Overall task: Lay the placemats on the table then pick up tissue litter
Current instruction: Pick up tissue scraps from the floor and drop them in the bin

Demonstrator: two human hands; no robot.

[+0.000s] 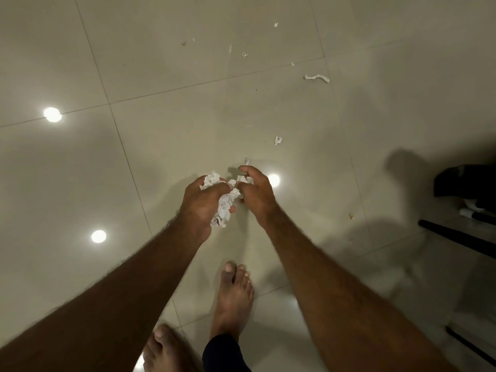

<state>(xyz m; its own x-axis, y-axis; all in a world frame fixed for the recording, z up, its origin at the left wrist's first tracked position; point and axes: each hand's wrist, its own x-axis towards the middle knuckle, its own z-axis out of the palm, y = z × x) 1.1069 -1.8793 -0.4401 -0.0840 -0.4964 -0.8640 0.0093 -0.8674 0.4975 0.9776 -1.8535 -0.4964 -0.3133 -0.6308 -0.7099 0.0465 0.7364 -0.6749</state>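
- White crumpled tissue wad (225, 208) is bunched in my left hand (200, 208).
- Right hand (257, 194) pinches a smaller tissue piece (244, 180).
- Tissue strip (316, 77) lies on the floor (161, 76) ahead.

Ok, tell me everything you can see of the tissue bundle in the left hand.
The crumpled white tissue wad is thin, creased paper, several scraps bunched together. The left hand grips it above the glossy beige floor tiles, fingers curled round it; tufts stick out above the fingers and beside the thumb. It reaches toward the right hand, which pinches another small white scrap; whether they join cannot be told.
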